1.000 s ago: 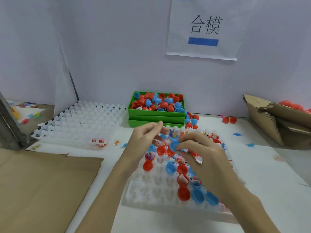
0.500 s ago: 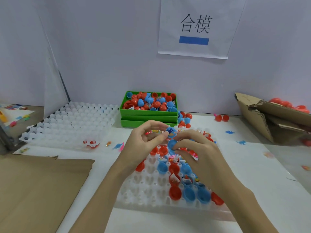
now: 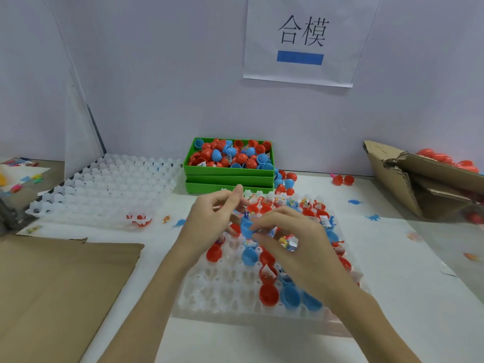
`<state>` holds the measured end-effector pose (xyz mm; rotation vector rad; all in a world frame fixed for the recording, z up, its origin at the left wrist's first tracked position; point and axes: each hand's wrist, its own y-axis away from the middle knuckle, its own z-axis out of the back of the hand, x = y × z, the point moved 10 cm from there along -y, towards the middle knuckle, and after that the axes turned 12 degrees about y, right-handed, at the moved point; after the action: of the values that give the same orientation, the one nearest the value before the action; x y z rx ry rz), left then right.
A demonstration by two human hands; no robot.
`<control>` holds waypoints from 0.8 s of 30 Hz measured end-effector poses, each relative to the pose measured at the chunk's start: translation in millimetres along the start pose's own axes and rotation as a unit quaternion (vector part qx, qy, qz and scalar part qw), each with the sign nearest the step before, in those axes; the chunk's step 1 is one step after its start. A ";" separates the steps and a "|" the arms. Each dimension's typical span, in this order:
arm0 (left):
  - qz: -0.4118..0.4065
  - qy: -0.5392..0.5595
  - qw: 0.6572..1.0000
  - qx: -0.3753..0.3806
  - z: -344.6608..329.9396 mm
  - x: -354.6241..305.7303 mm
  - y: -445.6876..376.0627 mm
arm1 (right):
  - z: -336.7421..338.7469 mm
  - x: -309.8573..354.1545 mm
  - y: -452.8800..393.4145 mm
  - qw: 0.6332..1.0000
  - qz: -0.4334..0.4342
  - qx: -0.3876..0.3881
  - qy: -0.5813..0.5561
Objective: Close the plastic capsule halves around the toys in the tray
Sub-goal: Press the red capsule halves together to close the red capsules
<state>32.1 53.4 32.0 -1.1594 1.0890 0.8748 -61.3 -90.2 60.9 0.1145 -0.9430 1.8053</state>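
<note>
A clear plastic tray (image 3: 227, 292) in front of me holds red and blue capsule halves and small wrapped toys, mostly in its right and far cells. Above the tray's middle, my right hand (image 3: 296, 244) pinches a blue capsule (image 3: 246, 227) between thumb and fingertips. My left hand (image 3: 209, 224) meets it from the left, its lower fingers curled against the capsule and its index finger raised. A small toy pokes out at the capsule's top. Closed red (image 3: 268, 294) and blue (image 3: 290, 297) capsules sit in the near row.
A green bin (image 3: 227, 171) of loose red and blue halves stands behind the tray. An empty clear tray (image 3: 104, 189) lies at the left, flat cardboard (image 3: 52, 289) at the near left, and a torn cardboard box (image 3: 419, 184) with red capsules at the right.
Both hands have lowered slightly toward the tray with the blue capsule between them. My left index finger has lifted away from it.
</note>
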 end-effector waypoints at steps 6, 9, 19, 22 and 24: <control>-0.047 -0.051 0.980 -0.186 55.4 -4.0 -1.5 | -51.8 29.4 18.5 0.984 0.054 0.164 0.035; -0.025 -0.046 0.978 -0.204 61.8 3.3 -1.0 | -65.1 31.1 25.7 0.970 0.072 0.218 0.085; 0.050 -0.266 0.957 -0.107 55.5 15.3 -2.9 | -47.8 28.0 18.3 0.978 0.053 0.197 0.054; 0.062 -0.377 0.924 -0.018 45.6 17.7 -3.7 | -24.5 9.4 6.7 0.989 0.018 0.126 0.072; 0.048 -0.399 0.916 0.004 41.1 12.2 -3.4 | -12.8 -8.7 1.5 0.990 -0.011 0.097 0.099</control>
<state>46.8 92.8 23.0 -0.6237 0.4679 1.2662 -54.4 -88.6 47.1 0.0658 -0.6231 1.8476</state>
